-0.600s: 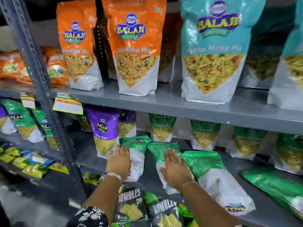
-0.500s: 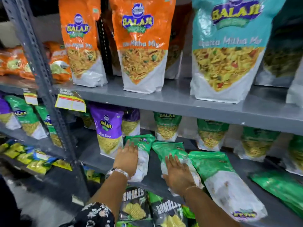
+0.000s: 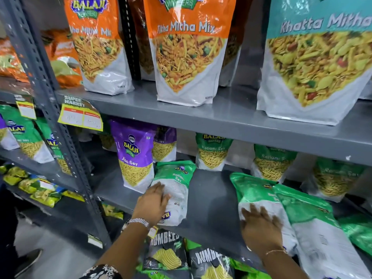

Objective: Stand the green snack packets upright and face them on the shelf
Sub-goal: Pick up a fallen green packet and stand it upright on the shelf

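Under the left hand [image 3: 152, 204], fingers spread flat, a green Ratlami Sev packet [image 3: 174, 193] lies back-up on the grey shelf [image 3: 211, 200], its long axis running away from the person. The right hand [image 3: 260, 228], also splayed, presses a second fallen green packet [image 3: 259, 202] that overlaps a third [image 3: 314, 224] to its right. Each hand sits at its packet's near end, so tipping upright likely starts there.

Place: a shop, a supermarket snack aisle.
Shelving: grey metal shelves [image 3: 231, 115] on a slotted upright post [image 3: 50, 109], stacked in tiers.
Price tag: a yellow label [image 3: 80, 115] printed "Super Market", at 9 o'clock on the shelf edge.
Stock: rows of like branded packets, orange bags [image 3: 187, 49] at 12 o'clock, green packets [image 3: 213, 152] in the tier below, black chip bags [image 3: 167, 252] at 6 o'clock.
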Motion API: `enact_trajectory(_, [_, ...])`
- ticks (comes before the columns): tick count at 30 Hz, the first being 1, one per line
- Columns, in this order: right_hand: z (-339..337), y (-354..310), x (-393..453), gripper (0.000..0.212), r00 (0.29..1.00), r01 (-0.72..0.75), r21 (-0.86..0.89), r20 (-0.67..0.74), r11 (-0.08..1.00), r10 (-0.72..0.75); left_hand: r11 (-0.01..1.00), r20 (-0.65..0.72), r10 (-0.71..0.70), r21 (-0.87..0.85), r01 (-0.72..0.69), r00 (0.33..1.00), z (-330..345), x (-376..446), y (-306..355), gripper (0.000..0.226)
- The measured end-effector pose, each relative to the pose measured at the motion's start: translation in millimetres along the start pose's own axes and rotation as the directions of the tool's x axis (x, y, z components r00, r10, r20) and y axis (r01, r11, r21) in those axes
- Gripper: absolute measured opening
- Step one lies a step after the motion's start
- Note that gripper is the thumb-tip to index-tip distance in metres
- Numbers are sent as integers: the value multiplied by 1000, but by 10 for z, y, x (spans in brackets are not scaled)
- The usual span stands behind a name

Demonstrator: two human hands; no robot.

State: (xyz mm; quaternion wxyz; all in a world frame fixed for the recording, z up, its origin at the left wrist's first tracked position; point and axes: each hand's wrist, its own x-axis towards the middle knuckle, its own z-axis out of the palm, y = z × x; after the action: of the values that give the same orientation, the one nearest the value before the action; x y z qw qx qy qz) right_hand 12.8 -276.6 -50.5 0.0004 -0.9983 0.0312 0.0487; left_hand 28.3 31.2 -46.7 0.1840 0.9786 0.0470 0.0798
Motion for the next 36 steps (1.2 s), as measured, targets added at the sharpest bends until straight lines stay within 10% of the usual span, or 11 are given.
enact_trajectory(6, [-277, -517, 180, 38, 984, 121, 207, -157, 971, -89, 826, 36, -398, -421, 375, 917, 114, 185, -255, 47])
enact_trajectory(13, [-36, -1428, 439, 51, 967, -122, 900, 202, 418, -154, 715, 170, -399, -558, 422, 901, 159, 177, -95, 56])
enact_trajectory(17, [137, -1490, 526, 55, 965, -236, 945, 255, 226, -58, 728, 134, -295, -610, 313, 946, 199, -16, 84, 42])
enact_trajectory(20, [170, -1409, 548, 58, 948, -304, 931, 316, 200, -28, 550, 216, -288, -760, 346, 933, 178, -27, 175, 24])
enact_trajectory(25, [30, -1219, 512, 27, 765, -586, 810, 559, 15, -321, 128, 536, -295, -798, 588, 791, -11, 91, 53, 25])
enact_trajectory(28, [-46, -1162, 457, 11, 663, -658, 753, 588, 14, -464, 154, 686, -199, -683, 714, 699, -88, 145, -27, 26])
enact_trajectory(31, [-156, -1147, 418, 14, 727, -583, 813, 527, 10, -439, 205, 705, -192, -652, 730, 683, -81, 169, -34, 21])
enact_trajectory(36, [-310, -1184, 549, 51, 947, -267, 963, 270, 41, -171, 244, 529, -119, -805, 541, 841, -182, 311, 79, 31])
